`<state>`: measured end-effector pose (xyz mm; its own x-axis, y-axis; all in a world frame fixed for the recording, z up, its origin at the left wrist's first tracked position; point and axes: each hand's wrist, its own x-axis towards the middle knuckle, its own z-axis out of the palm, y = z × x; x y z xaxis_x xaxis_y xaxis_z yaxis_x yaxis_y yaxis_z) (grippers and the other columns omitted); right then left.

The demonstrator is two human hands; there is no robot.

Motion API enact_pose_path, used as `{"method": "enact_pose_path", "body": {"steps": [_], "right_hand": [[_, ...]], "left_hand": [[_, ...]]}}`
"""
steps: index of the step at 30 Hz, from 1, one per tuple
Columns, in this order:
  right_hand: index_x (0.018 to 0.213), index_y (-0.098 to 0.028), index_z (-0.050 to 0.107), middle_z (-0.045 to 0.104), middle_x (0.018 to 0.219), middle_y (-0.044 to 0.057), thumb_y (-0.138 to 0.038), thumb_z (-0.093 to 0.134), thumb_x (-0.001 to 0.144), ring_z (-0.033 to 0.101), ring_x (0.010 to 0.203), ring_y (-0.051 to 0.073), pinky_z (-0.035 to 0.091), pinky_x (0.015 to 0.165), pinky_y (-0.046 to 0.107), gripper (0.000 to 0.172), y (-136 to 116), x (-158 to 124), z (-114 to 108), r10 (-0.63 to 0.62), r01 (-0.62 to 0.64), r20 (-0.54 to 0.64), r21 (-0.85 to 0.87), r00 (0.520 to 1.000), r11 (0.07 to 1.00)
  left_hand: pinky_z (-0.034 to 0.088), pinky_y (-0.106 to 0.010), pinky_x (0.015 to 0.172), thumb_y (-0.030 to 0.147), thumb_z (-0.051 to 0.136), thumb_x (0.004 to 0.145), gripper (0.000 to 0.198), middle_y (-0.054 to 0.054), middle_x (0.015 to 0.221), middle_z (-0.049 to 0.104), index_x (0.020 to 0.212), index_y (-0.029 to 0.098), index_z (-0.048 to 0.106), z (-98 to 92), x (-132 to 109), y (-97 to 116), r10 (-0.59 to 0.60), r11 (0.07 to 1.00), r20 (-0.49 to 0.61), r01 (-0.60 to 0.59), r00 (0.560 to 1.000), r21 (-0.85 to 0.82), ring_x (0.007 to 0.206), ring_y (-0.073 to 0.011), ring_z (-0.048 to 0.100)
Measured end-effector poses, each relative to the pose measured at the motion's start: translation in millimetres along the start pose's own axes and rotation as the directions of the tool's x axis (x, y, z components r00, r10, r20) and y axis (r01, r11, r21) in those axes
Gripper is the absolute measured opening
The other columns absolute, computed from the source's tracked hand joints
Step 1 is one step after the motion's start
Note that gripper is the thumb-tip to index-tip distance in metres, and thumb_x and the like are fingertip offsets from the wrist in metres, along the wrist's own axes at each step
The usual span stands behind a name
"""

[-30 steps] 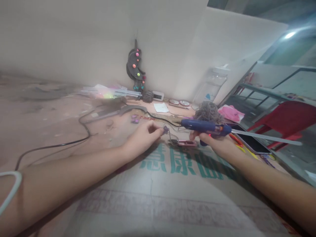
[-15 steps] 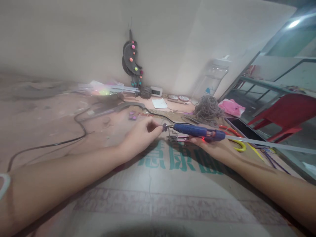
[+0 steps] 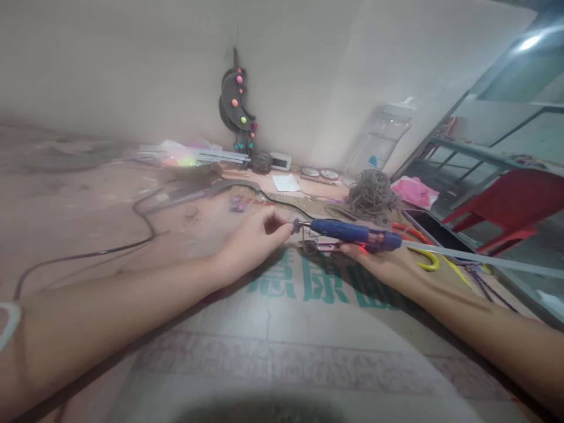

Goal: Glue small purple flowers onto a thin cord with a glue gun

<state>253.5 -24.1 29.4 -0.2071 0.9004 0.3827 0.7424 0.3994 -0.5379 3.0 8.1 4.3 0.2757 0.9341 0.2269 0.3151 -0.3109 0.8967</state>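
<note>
My right hand (image 3: 374, 258) is wrapped round a blue hot glue gun (image 3: 341, 230) lying level, its nozzle towards the left. A red light glows on the gun, and a long translucent glue stick (image 3: 480, 255) sticks out of its back. My left hand (image 3: 268, 229) is closed in a pinch on a small purplish-grey piece (image 3: 295, 226), too small to name, right at the nozzle tip. Below the nozzle is the gun's wire stand, close to a pink-handled tool (image 3: 328, 247) and a bit of grey yarn (image 3: 309, 244).
A black cord (image 3: 106, 252) runs across the table. Behind the hands are a grey yarn tangle (image 3: 372, 194), a water bottle (image 3: 379, 138), a white paper (image 3: 285, 183) and a crescent ornament (image 3: 235, 100) against the wall. Scissors (image 3: 427, 258) and a phone (image 3: 440, 232) lie at right.
The camera view has shifted slightly. Both hands and the glue gun stay nearly still, the nozzle still at the small piece.
</note>
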Motion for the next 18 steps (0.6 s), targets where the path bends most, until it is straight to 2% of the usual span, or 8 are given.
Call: {"method": "enact_pose_path", "body": {"steps": [8, 18], "right_hand": [[0.096, -0.027, 0.075, 0.080, 0.094, 0.003, -0.041, 0.065, 0.082, 0.077, 0.088, 0.030, 0.065, 0.082, 0.043, 0.022, -3.9, 0.4, -0.1, -0.035, 0.035, -0.007, 0.017, 0.999, 0.999], [0.086, -0.026, 0.074, 0.080, 0.085, 0.004, -0.040, 0.067, 0.079, 0.077, 0.080, 0.029, 0.066, 0.075, 0.043, 0.018, -0.9, -0.5, 0.3, 0.039, -0.038, -0.009, 0.047, 0.999, 0.998]], "left_hand": [[0.041, -0.030, 0.065, 0.036, 0.059, 0.089, 0.018, 0.000, 0.074, 0.064, 0.081, 0.020, 0.057, 0.3, -1.0, 2.3, -0.013, 1.000, 0.013, 0.012, 1.000, 0.014, 0.068, -0.0161, 0.056], [0.040, -0.029, 0.064, 0.034, 0.060, 0.089, 0.017, 0.001, 0.071, 0.061, 0.080, 0.019, 0.057, 0.0, -0.5, 3.1, -0.001, 1.000, 0.017, 0.001, 1.000, -0.013, 0.065, -0.0149, 0.053]]}}
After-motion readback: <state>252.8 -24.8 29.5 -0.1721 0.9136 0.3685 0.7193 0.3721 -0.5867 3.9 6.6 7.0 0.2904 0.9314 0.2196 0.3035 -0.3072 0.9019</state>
